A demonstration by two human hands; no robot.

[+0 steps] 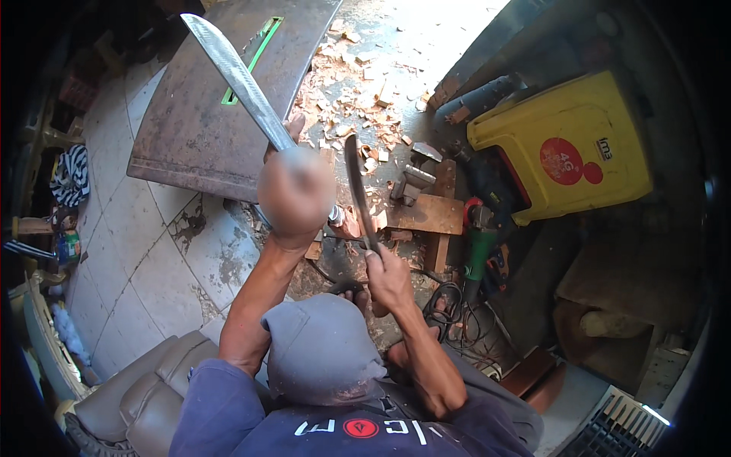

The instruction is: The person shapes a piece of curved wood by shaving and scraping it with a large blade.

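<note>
**Two blades in hand over a chip-strewn floor**

Left hand (295, 190): raised, blurred in the picture, fist closed round the grip of a long pale machete (236, 76). Blade runs up and to the left, tip near the top edge, crossing over the dark metal sheet (198, 129). Individual fingers can't be made out through the blur, but the hand clearly grips the handle.

Right hand (388, 278): lower and to the right, fingers wrapped round the bottom end of a dark curved blade (356, 190). That blade stands roughly upright, tip up, just right of the left fist. The two blades sit near each other; can't tell if they touch.

Both forearms come in from the bottom edge. A grey cap (324, 350) sits between the arms in the foreground.

Surroundings:
- Wood chips (358, 99) scattered on the concrete beyond the hands.
- Small vise (415, 179) on a wooden block (426, 213), just right of the dark blade.
- Green angle grinder (480, 244) right of the block, black cable (449, 305) coiled below it.
- Yellow tub (563, 145) tipped on its side, well to the right.
- Tiled floor (152, 244) on the left; grey cushioned seat (137, 396) at lower left.
</note>
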